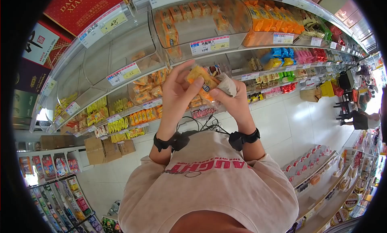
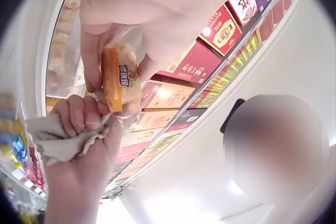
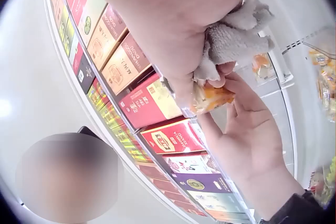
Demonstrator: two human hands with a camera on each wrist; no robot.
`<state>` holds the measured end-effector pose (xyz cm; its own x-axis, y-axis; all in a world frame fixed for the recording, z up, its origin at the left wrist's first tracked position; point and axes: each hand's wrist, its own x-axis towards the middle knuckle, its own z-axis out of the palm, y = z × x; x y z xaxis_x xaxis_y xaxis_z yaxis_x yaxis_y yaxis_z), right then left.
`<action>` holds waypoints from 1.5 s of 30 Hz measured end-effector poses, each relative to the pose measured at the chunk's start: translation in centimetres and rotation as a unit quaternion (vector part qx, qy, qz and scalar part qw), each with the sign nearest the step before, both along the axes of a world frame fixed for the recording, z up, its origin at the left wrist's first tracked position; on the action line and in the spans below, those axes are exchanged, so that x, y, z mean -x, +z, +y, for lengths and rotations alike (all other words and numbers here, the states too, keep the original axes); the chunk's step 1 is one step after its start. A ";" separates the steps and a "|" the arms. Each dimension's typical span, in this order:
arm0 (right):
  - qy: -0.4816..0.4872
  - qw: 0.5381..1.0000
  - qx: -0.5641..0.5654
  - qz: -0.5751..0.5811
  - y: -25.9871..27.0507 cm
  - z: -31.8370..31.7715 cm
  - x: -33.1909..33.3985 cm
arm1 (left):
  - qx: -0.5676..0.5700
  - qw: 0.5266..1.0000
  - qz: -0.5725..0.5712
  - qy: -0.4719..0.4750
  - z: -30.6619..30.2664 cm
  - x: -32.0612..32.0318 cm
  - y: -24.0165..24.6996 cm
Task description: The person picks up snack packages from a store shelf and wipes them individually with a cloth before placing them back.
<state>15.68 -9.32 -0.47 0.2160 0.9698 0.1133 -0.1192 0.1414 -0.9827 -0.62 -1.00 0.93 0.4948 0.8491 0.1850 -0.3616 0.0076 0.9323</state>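
Both hands hold a small packaged cake (image 1: 203,80) in front of the shelf; its clear and orange wrapper carries a dark blue label. My left hand (image 1: 177,90) pinches the packet between thumb and fingers from the left. From the other side my right hand (image 1: 236,100) grips its end, thumb along the wrapper. A crumpled grey cloth (image 1: 227,86) is tucked in the right hand's curled fingers. In the left wrist view the packet (image 2: 121,79) hangs between the left fingers, the cloth (image 2: 68,140) beside it. The right wrist view shows the packet (image 3: 212,98) partly hidden by fingers.
Clear shelf bins (image 1: 189,27) with orange packets line the upper shelf, behind price tags (image 1: 209,45). Lower rows hold yellow and orange packets (image 1: 147,90). Gift boxes (image 1: 80,9) stand at the upper left. Cardboard boxes (image 1: 107,150) sit on the floor, and black cables (image 1: 205,123) hang near the torso.
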 end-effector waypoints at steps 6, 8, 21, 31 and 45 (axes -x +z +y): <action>0.008 0.999 -0.041 -0.005 0.0 0.0 0.3 | 0.028 0.997 -0.066 0.031 -0.3 0.4 0.2; 0.013 0.999 -0.022 0.024 0.1 -0.2 0.3 | 0.012 0.996 -0.069 0.056 -0.3 0.6 -0.4; 0.018 1.000 -0.018 0.004 -1.0 0.1 0.7 | 0.028 0.996 -0.081 0.037 -0.8 -0.3 -0.4; -0.132 0.968 -0.147 0.156 -0.2 0.7 -0.3 | -0.078 0.993 -0.003 0.087 -0.8 -0.9 -0.8; -0.129 0.981 -0.113 0.089 0.4 1.4 -0.3 | -0.322 0.922 0.208 0.058 -1.9 -1.9 -0.1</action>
